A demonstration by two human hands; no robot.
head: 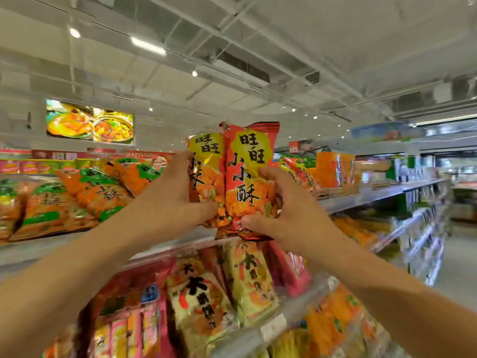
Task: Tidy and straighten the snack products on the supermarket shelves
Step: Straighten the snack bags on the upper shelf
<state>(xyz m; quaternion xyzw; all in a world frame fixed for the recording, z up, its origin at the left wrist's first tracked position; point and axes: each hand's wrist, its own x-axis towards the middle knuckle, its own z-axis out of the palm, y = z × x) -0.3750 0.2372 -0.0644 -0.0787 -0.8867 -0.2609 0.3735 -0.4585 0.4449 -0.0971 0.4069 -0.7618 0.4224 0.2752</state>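
Two red-and-yellow snack bags stand upright side by side at the front of the top shelf [387,193]. My left hand [170,200] grips the left bag [204,171] from its left side, thumb across the lower front. My right hand [286,210] grips the right bag [249,174], with fingers curled over its right edge and the thumb pinching its bottom seam. Both bags' lower parts are partly hidden by my fingers.
Orange-and-green snack bags [85,200] lie tilted on the top shelf to the left, more [304,171] stand to the right. The shelf below holds yellow and pink bags [247,277]. The aisle floor [459,275] opens at the right.
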